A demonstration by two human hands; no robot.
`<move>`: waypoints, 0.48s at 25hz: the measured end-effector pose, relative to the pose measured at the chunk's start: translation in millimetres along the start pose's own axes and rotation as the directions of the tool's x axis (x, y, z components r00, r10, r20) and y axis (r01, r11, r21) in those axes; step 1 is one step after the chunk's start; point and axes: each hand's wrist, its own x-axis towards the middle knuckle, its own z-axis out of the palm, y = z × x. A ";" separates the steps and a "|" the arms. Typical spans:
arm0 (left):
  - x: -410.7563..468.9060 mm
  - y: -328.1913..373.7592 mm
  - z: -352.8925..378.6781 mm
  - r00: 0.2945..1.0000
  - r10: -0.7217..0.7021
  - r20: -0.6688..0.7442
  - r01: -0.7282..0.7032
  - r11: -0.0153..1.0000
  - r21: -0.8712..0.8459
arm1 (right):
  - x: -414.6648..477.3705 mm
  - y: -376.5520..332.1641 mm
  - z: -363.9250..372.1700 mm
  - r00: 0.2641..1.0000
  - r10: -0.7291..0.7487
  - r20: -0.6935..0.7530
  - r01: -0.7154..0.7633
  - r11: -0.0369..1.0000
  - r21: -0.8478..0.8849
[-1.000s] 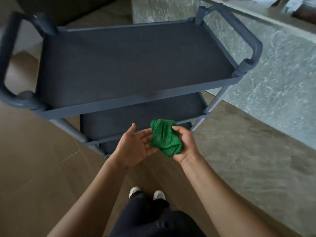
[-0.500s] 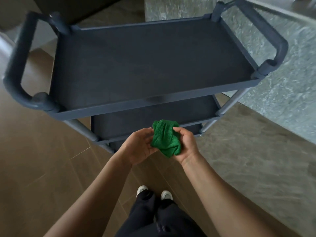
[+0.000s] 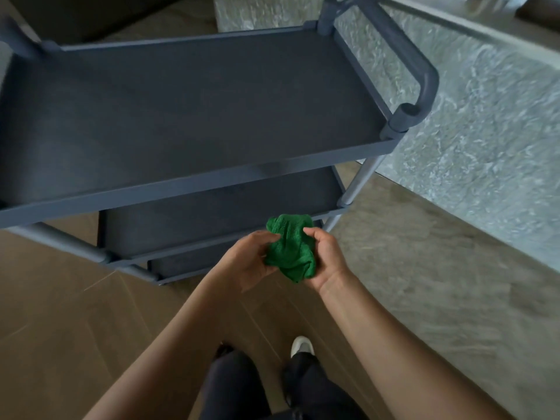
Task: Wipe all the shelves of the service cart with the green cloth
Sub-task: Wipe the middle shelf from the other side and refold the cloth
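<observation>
both hands, left hand (image 3: pixel 245 262) and right hand (image 3: pixel 325 262), pinch bunched fuzzy green cloth (image 3: pixel 289 248) before dark matte three-shelf cart (image 3: pixel 194 177).

From the green cloth (image 3: pixel 291 250), the service cart's top shelf (image 3: pixel 194 116) lies bare at 11 to 12 o'clock, open from above. Its front rim (image 3: pixel 212 184) and the looped handle (image 3: pixel 421 71) at 1 o'clock fence it. The middle shelf (image 3: pixel 212 219) opens only through the slot beneath, between the right post (image 3: pixel 360 180) at 1 o'clock and the left post (image 3: pixel 69 241) at 9. A stone wall (image 3: pixel 485 131) stands close beyond the handle.
</observation>
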 end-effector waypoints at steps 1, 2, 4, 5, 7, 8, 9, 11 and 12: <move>8.6 -6.7 11.6 1.000 0.002 -0.009 -0.002 1.000 0.000 | 5.0 -9.4 -12.1 1.000 0.002 -0.004 -0.002 1.000 -0.018; 17.7 -13.5 21.0 1.000 0.007 -0.017 -0.007 1.000 0.007 | 10.2 -17.7 -23.2 1.000 0.004 -0.007 -0.005 0.999 -0.033; 35.9 -24.0 33.7 0.999 0.014 -0.034 -0.013 1.000 0.020 | 21.0 -30.7 -41.6 1.000 0.011 -0.009 -0.011 0.999 -0.050; 44.7 -26.4 36.1 0.999 0.015 -0.042 -0.014 1.000 0.028 | 27.3 -34.5 -47.8 1.000 0.018 -0.003 -0.018 0.998 -0.052; 65.2 -28.3 37.1 0.999 0.011 -0.049 -0.009 1.000 0.028 | 46.3 -38.2 -58.1 0.999 0.033 0.001 -0.033 0.999 -0.039; 76.9 -28.2 36.8 0.999 0.011 -0.048 -0.010 1.000 0.027 | 59.3 -39.5 -63.3 1.000 0.030 0.002 -0.030 0.999 -0.031; 90.4 -26.9 35.1 0.998 0.016 -0.053 -0.014 0.999 0.034 | 73.5 -41.7 -68.1 1.000 0.020 0.007 -0.020 0.999 -0.028; 120.3 -26.1 28.7 0.998 0.031 -0.052 -0.027 0.997 0.072 | 103.8 -42.0 -75.0 1.000 0.010 0.007 -0.010 1.000 -0.009; 136.8 -25.6 25.3 0.998 0.037 -0.047 -0.033 0.996 0.085 | 120.2 -41.1 -78.1 1.000 0.002 0.011 -0.002 1.000 0.011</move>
